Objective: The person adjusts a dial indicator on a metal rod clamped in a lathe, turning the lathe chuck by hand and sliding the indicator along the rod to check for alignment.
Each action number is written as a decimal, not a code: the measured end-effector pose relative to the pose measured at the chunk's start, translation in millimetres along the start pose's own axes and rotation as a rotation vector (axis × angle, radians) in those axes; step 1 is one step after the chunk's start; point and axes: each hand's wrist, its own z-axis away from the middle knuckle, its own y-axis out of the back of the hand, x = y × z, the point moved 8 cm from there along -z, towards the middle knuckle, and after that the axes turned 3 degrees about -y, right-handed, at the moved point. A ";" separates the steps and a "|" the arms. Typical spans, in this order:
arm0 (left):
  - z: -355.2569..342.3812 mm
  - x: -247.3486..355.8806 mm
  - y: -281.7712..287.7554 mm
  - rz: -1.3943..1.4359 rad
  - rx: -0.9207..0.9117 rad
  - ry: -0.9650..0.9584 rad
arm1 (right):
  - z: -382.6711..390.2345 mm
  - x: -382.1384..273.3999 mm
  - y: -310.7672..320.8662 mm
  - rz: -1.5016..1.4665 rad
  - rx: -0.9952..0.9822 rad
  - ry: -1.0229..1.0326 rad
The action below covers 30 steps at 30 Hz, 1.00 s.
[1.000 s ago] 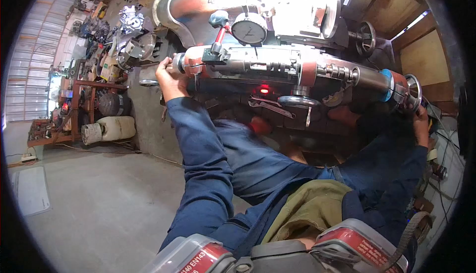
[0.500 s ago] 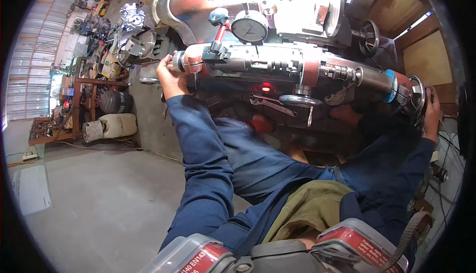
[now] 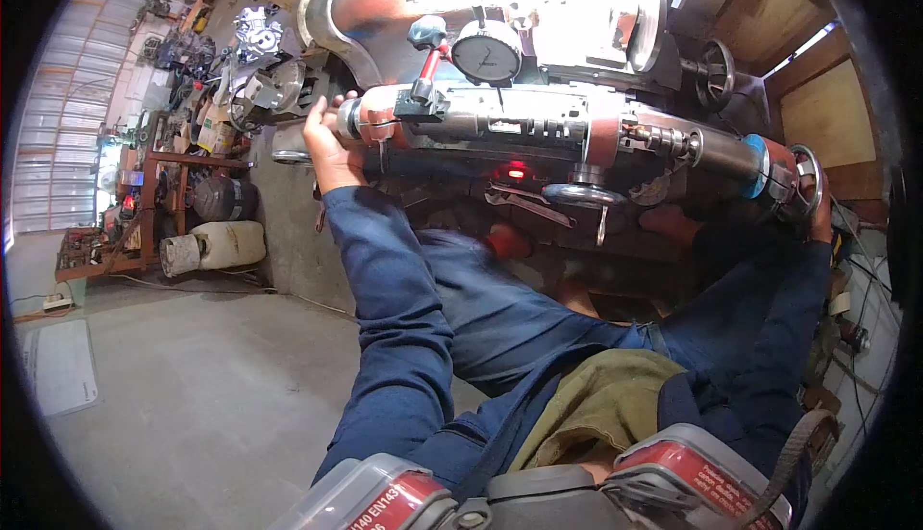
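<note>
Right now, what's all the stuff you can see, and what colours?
Dial gauge: one, white, top centre
Holder: one, red and black, left of gauge
Long machine part: one, silver and orange, upper middle
Handwheels: at least three, silvery, centre and right
Ring: one, blue, machine part's right end
Light: one, red, below machine part
Wrench: at least one, silvery, below light
Tank: one, cream, left
Loose parts: uncountable, mostly grey, upper left
Mask filters: two, clear and red, bottom
Sleeves: two, dark blue, lower half
Left hand: one, bare, machine part's left end
Right hand: one, bare, at rightmost handwheel
</note>
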 end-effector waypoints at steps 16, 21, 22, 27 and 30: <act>32.1 5.0 -70.6 -0.716 -0.262 0.169 | 70.3 -9.1 49.7 0.266 0.028 -0.235; 13.4 13.2 -55.7 -0.948 -0.259 -0.062 | 56.2 -55.0 47.2 0.442 0.181 -0.057; 7.5 16.1 -49.4 -0.981 -0.282 -0.120 | 54.2 -77.4 43.3 0.589 0.271 0.020; 1.0 21.2 -48.2 -1.162 -0.363 -0.426 | 88.1 -218.6 -59.3 0.617 0.455 0.455; 25.5 33.4 -59.7 -1.171 -0.391 -0.685 | 105.8 -289.5 -189.2 0.514 0.105 0.732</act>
